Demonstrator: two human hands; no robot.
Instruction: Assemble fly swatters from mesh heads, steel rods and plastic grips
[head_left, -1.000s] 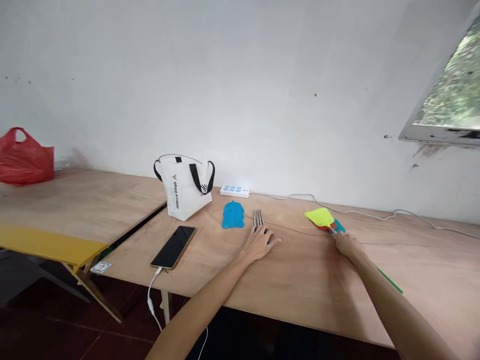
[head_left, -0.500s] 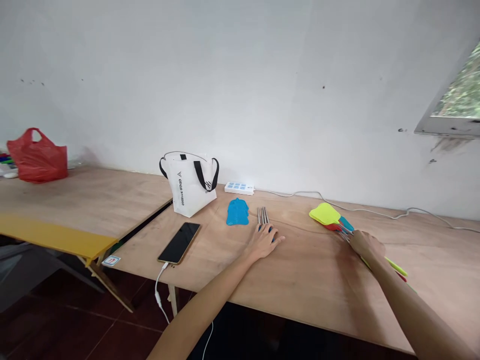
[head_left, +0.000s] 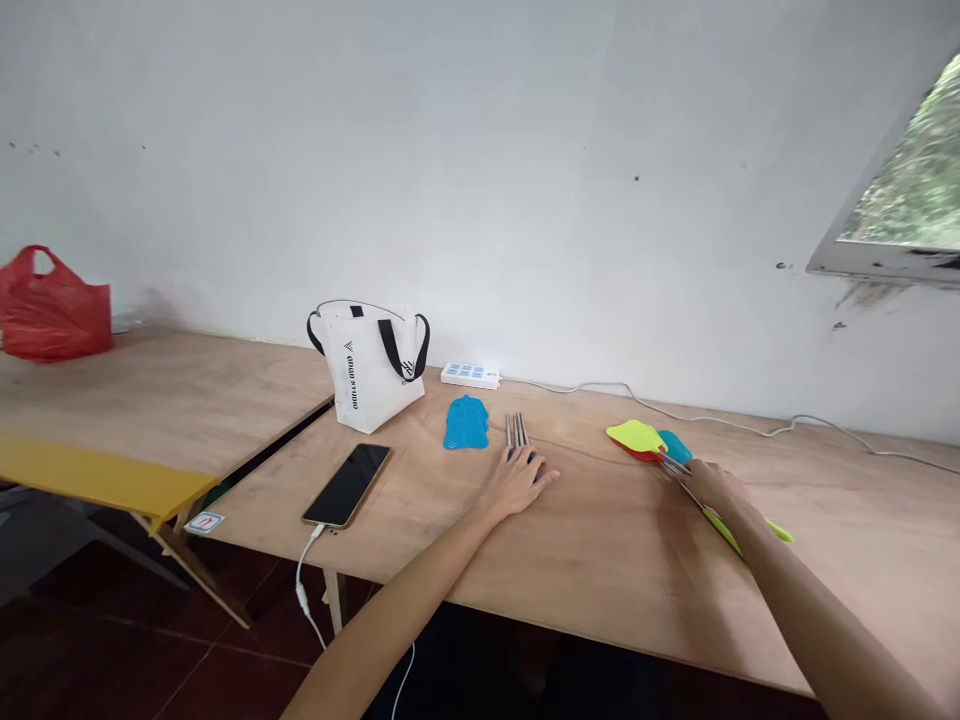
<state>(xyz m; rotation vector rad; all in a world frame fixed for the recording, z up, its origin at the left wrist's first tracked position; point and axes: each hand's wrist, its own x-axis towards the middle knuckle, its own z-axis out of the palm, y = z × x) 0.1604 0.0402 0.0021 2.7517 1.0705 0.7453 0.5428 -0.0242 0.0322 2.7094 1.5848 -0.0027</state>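
My left hand (head_left: pixel 515 482) lies flat on the table with its thumb stretched out, its fingers resting over the blue lower ends of several metal rods (head_left: pixel 517 430). To the left of the rods lies a flat blue textured piece (head_left: pixel 466 424), perhaps a fly swatter head. My right hand (head_left: pixel 718 490) is closed around the metal shafts of several fly swatters. A yellow-green head (head_left: pixel 636 436) tops this bunch, with red showing beneath and a blue head (head_left: pixel 675 446) beside it. Yellow-green handles (head_left: pixel 721 530) stick out below my right hand. Its fingertips are hidden.
A white bag (head_left: pixel 375 375) with black handles stands at the back, near a white power strip (head_left: pixel 471 376). Left of my arm lies a phone (head_left: pixel 347 486) with its cable plugged in. A red plastic bag (head_left: pixel 56 315) sits on the neighbouring table across a gap.
The view has turned slightly right. In my right hand the swatters have shifted: the yellow-green head looks narrower and more tilted, and less red shows by the handles. My left hand stays over the rods.
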